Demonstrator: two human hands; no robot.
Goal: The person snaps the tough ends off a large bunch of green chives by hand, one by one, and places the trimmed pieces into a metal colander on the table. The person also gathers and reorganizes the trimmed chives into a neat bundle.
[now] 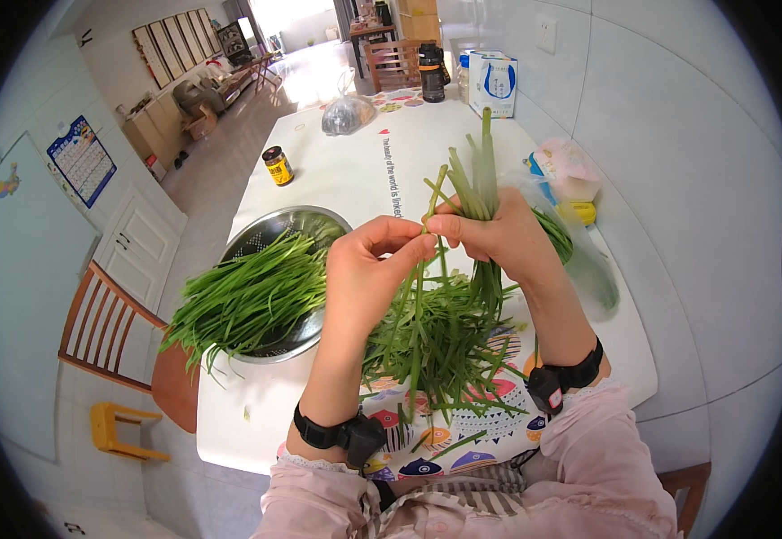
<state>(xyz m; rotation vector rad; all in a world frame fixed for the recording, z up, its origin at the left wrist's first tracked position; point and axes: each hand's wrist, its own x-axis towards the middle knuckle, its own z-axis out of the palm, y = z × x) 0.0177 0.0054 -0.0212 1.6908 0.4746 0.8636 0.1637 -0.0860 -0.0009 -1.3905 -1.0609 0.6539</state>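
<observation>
A bunch of garlic chives [484,176] is clasped in my right hand [512,236], its pale stem ends up and its leaves hanging down. My left hand [381,269] pinches a single chive stalk [433,195] between thumb and forefinger. The fingertips of both hands meet at that stalk. Below them, a loose heap of chive leaves and trimmings [445,337] covers part of the patterned tablecloth. Left of my left hand, a perforated steel colander [306,343] holds a thick pile of chives [256,290] that hangs over its rim.
Right of my right arm lies a plastic bag [589,269] with greens inside, near a pink-and-white packet [566,168]. Farther back stand a yellow-labelled jar [278,166], a tied plastic bag [348,114], a dark bottle [432,74] and a paper bag [492,84]. A wooden chair [121,330] is at the left.
</observation>
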